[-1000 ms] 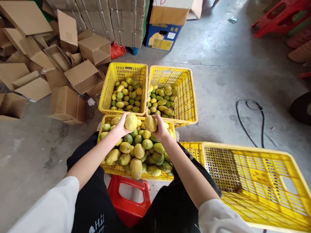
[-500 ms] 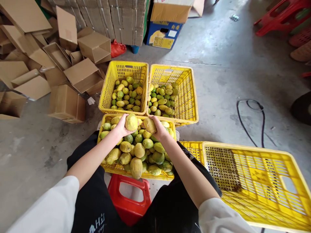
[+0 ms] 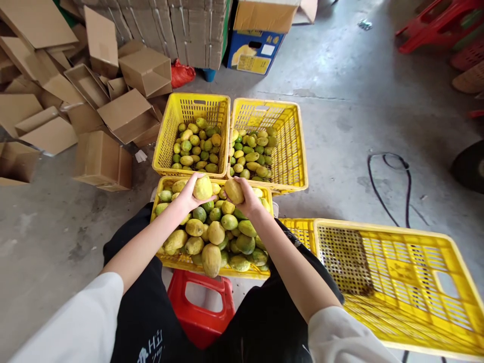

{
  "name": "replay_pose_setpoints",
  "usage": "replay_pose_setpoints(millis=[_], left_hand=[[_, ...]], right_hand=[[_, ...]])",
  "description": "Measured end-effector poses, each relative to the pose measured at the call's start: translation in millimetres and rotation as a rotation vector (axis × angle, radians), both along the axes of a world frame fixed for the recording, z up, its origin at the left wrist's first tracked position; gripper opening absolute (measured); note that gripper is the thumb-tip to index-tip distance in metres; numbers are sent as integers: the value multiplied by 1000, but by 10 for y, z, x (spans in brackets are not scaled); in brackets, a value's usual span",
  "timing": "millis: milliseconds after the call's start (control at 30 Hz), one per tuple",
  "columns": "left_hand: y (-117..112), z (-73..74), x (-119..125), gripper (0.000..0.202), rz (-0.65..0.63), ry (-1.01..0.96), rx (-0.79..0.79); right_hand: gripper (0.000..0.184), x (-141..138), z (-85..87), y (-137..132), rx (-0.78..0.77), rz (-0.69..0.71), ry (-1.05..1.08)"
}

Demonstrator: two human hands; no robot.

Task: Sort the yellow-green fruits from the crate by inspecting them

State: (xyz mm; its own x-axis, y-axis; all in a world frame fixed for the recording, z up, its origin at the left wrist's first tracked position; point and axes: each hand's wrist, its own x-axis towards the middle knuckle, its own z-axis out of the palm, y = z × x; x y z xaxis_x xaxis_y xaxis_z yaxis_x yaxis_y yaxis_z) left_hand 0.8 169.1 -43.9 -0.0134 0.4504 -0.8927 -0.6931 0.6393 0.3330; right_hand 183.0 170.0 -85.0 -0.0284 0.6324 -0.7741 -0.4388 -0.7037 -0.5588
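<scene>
Over the far part of a yellow crate (image 3: 212,269) heaped with yellow-green fruit, both hands are raised side by side. My left hand (image 3: 189,194) is closed around a rounded pale yellow fruit (image 3: 203,187). In my right hand (image 3: 247,197) is another yellow fruit (image 3: 234,191), browner on its skin, gripped from the right side. Below them lie larger loose fruits, among them a long yellow-brown fruit (image 3: 211,260) at the crate's near edge. The exact kind of fruit is unclear; they look like lemons or small melons.
Two yellow crates, left (image 3: 161,151) and right (image 3: 298,151), stand just beyond, each part filled with smaller fruit. A yellow crate (image 3: 401,272) lies at right. A red stool (image 3: 200,322) is between my legs. Cardboard boxes (image 3: 102,159) pile up at left; a black cable (image 3: 408,191) is on the floor.
Both fruits stay in my hands. The one in my right hand has turned slightly and now looks more upright; my left hand's fingers extend further beneath its fruit. The view has shifted slightly.
</scene>
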Motion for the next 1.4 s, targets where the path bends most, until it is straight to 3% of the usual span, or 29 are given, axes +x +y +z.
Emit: replay_pose_setpoints(millis=[100, 400, 567, 767, 900, 1167, 1400], left_hand=[[22, 42, 7, 12, -19, 89, -17], [42, 153, 36, 12, -28, -14, -94], [47, 150, -16, 20, 33, -102, -72], [98, 122, -65, 24, 27, 53, -25], [82, 134, -44, 25, 10, 113, -10], [51, 249, 35, 14, -2, 135, -91], [67, 146, -23, 20, 106, -92, -117]], right_hand=[[31, 17, -13, 16, -32, 19, 51], [39, -21, 3, 26, 34, 23, 31], [30, -57, 37, -15, 78, -34, -22], [21, -31, 27, -36, 152, -5, -53], [13, -1, 75, -28, 69, 21, -70], [51, -13, 116, -13, 31, 124, 6], [45, -26, 28, 8, 23, 92, -21]])
